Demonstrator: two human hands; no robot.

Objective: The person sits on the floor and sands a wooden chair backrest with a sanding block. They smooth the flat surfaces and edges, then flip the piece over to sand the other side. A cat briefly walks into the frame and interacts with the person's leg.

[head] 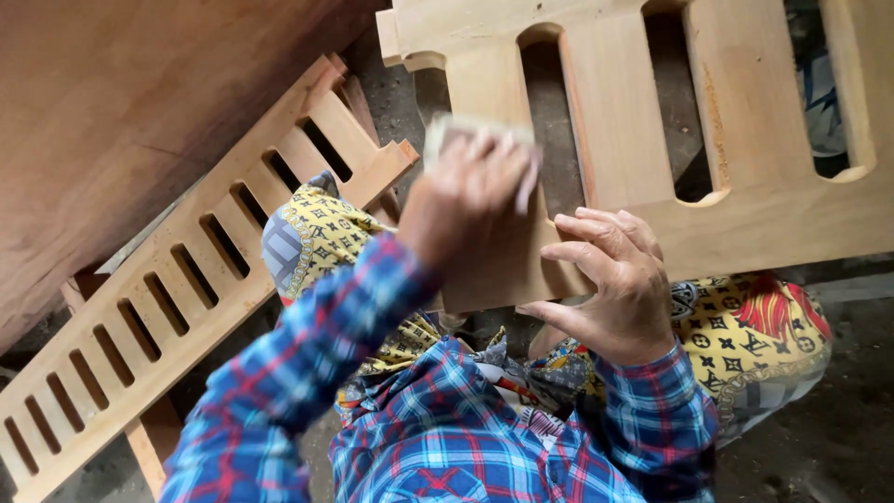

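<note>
My left hand (470, 191) is blurred and closed on a small pale piece of sandpaper (445, 129), pressed against a light wooden panel with long rounded slots (745, 219). That panel lies tilted across my lap. My right hand (610, 284) grips the panel's lower edge, fingers curled over the top face and thumb underneath. Both arms wear blue and red plaid sleeves.
A second, longer slotted wooden panel (186, 289) leans diagonally at the left. Behind it stands a large reddish-brown board (112, 112). My knees in yellow patterned cloth (754, 335) sit under the work. Grey dusty floor (838, 438) shows at the lower right.
</note>
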